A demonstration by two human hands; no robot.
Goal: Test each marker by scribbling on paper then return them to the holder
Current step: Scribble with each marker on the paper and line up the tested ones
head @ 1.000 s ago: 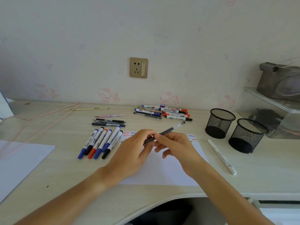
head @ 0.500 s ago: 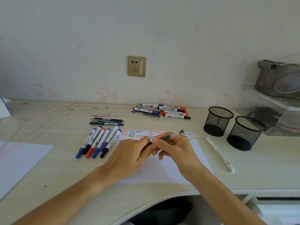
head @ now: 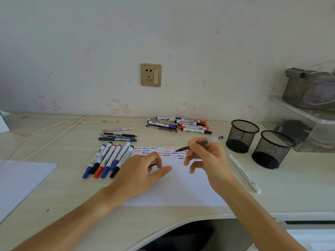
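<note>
Black mesh makes up the two pen holders (head: 242, 136), which stand side by side at the right of the pale wooden bench (head: 54, 205), the nearer holder (head: 272, 149) touching or almost touching the farther one. A white sheet of paper (head: 174, 189) lies in the middle, its far edge covered in short red, blue and black squiggles (head: 159, 151).

The right hand (head: 206, 158) pinches a slim dark pen (head: 197, 144) between thumb and forefinger, tip lowered to the scribbled rows, its clear end pointing toward the holders; the other fingers hang loosely curled above the sheet. The left hand (head: 143, 171) rests on the paper's left part with fingers curled inward, and a small dark piece shows between thumb and fingers; whether it is the pen's cap I cannot tell.

Left of the paper lie five whiteboard markers (head: 108, 160) side by side, caps toward the person: three blue, one black beside the outer blue, one red in the middle, and a black one at the right makes the count six if the partly hidden one is included. Behind them sit about three dark pens (head: 117, 137) and one pink pen (head: 119, 129). A heap of mixed markers (head: 178, 125) lies near the wall, too jumbled to count. One white pen (head: 243, 173) lies alone right of the paper. A second sheet (head: 20, 180) lies at the far left.
</note>
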